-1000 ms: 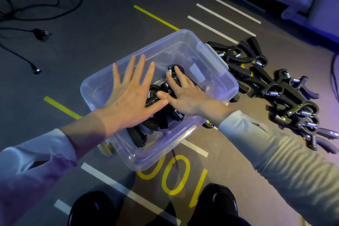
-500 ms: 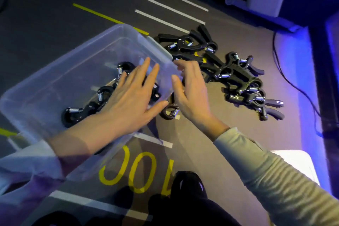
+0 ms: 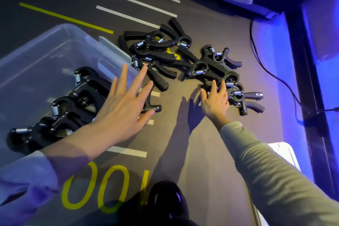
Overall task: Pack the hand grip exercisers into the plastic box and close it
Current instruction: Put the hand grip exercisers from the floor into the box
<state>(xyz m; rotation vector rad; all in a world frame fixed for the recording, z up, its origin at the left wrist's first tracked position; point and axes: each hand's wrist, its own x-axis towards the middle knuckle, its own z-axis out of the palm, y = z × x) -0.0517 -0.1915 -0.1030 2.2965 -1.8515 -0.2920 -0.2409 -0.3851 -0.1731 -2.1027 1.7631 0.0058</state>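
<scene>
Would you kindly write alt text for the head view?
Both hands reach from a clear plastic box toward black grip exercisers piled on the floor: the right hand touches one, the left hand hovers open. Several exercisers already lie in the box.

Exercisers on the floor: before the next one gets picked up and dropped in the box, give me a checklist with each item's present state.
1. Box open, lid off: ok.
2. Room left in box beside the packed exercisers: ok.
3. Right hand on the pile, fingers touching an exerciser: ok.
4. Right hand has a firm grip: cannot tell.
5. Left hand free, holding nothing: ok.
6. Picked exerciser untangled from its neighbours: cannot tell; they overlap.
</scene>
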